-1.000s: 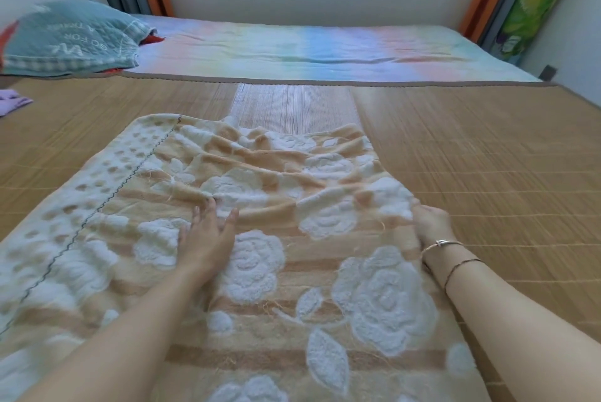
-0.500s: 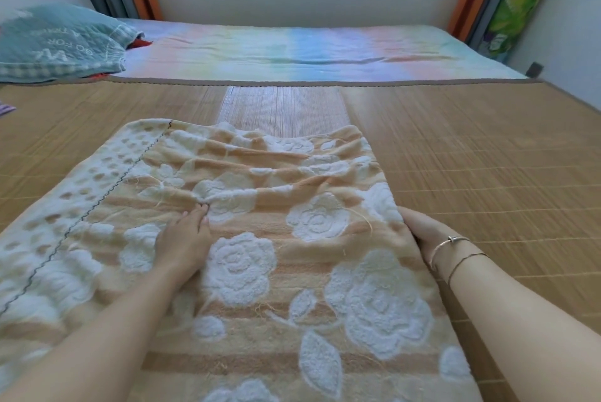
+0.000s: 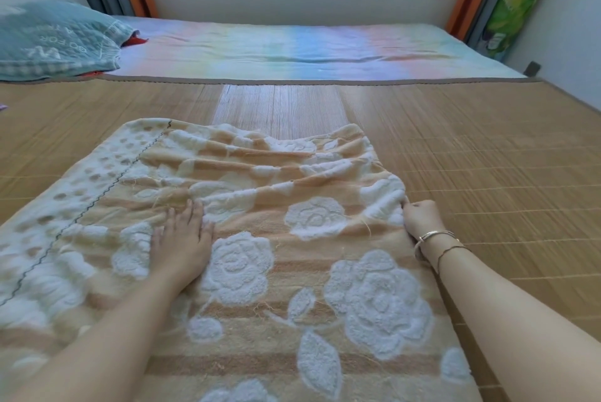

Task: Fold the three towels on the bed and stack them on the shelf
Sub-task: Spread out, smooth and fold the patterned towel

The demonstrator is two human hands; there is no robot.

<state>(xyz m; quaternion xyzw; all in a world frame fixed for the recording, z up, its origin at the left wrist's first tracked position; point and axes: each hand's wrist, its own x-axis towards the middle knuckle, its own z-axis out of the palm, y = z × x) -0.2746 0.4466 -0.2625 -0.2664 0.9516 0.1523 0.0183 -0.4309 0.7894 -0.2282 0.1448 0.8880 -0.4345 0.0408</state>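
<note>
A beige towel [image 3: 260, 271] with white roses lies spread on the bed [image 3: 487, 174]. The left hand [image 3: 183, 239] presses flat on it, fingers straight; the right hand [image 3: 421, 218] pinches its right edge.

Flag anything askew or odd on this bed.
The rose-patterned towel is rumpled: ridges bunch across its far half, ahead of the flat left hand, and loose threads stick out. The right hand pinches its right edge. Nothing spilled.
</note>
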